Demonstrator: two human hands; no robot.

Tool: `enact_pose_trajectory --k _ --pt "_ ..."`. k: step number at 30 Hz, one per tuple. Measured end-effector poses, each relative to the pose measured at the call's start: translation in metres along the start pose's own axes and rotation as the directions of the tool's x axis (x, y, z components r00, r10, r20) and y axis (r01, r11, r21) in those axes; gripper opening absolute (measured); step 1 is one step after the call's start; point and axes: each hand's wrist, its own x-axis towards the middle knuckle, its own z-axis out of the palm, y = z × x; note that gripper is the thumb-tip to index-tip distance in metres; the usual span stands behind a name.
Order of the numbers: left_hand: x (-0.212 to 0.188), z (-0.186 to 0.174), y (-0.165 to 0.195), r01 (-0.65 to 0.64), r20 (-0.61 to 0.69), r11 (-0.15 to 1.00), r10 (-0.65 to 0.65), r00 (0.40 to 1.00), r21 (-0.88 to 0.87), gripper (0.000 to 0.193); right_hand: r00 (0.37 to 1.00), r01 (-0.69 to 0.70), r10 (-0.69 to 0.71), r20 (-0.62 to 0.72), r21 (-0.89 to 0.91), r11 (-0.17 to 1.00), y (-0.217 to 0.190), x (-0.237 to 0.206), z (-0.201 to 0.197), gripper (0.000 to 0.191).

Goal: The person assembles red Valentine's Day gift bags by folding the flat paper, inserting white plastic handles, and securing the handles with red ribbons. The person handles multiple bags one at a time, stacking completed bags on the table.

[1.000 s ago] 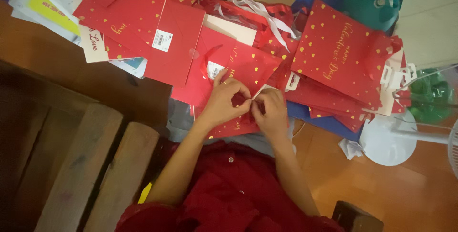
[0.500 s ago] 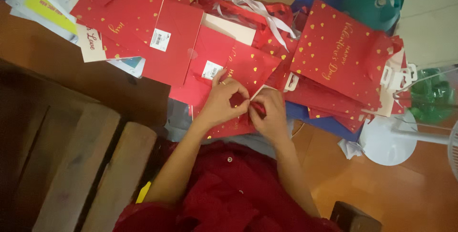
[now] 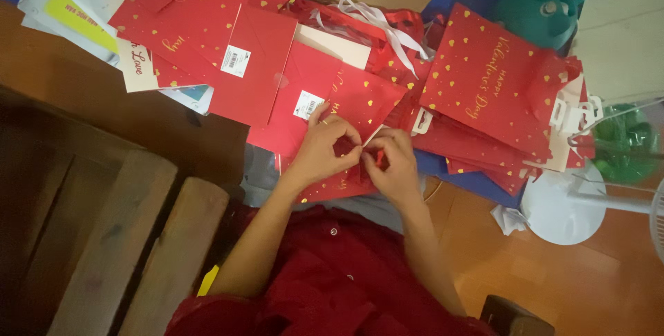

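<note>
At the far left of the frame lie two wooden slats (image 3: 131,239), dark and bare. Above them, in the upper left, a spread of flat red bags (image 3: 200,25) with gold hearts covers some white and yellow papers (image 3: 69,11); one folded red bag (image 3: 252,66) with a white sticker lies face down towards the middle.

At centre, the left hand (image 3: 321,153) and the right hand (image 3: 394,166) meet over the red bag (image 3: 332,111) being worked, which lies just above the person's lap. The left fingers (image 3: 342,132) are curled and pressed together on a small red piece, seemingly a ribbon end or handle, at the bag's lower edge; the right fingers (image 3: 384,149) pinch the same spot from the other side. What exactly sits between them is too small to tell.

To do this fiddly step well, it would help to hold the bag flat with the heels of both hands, so that the paper does not crease, and to keep the pinch close to the edge, pulling evenly from both sides.

To the right, white ribbons (image 3: 387,21) trail over the pile; a stack of red bags (image 3: 491,90) lies in the upper right, and a white fan base (image 3: 560,204) stands on the orange floor (image 3: 553,281).
</note>
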Motion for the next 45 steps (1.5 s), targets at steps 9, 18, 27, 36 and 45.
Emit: enact_pose_trajectory --k 9,18,27,36,45 --pt "-0.002 0.001 0.004 0.011 -0.004 1.0 -0.011 1.0 0.015 0.013 0.998 -0.016 0.018 -0.054 0.026 1.0 0.01 -0.006 0.002 0.014" --pt "-0.007 0.003 0.002 -0.068 -0.092 0.997 0.072 0.993 0.045 0.014 0.99 -0.049 0.054 -0.13 0.041 0.998 0.009 0.0 0.002 0.009" --pt "-0.007 0.001 0.002 -0.053 -0.064 0.998 0.055 0.996 0.021 0.014 0.997 -0.017 0.017 -0.076 -0.002 1.0 -0.003 -0.011 0.013 0.016" --pt "-0.008 0.003 0.0 -0.027 -0.073 1.0 0.026 0.997 -0.016 0.014 0.977 -0.107 0.121 -0.176 0.087 0.99 0.018 -0.009 0.01 0.029" --pt "-0.007 0.005 0.0 -0.051 -0.069 0.999 0.052 0.996 0.018 0.015 0.997 0.079 -0.082 -0.012 -0.162 0.984 -0.004 -0.001 0.003 0.018"
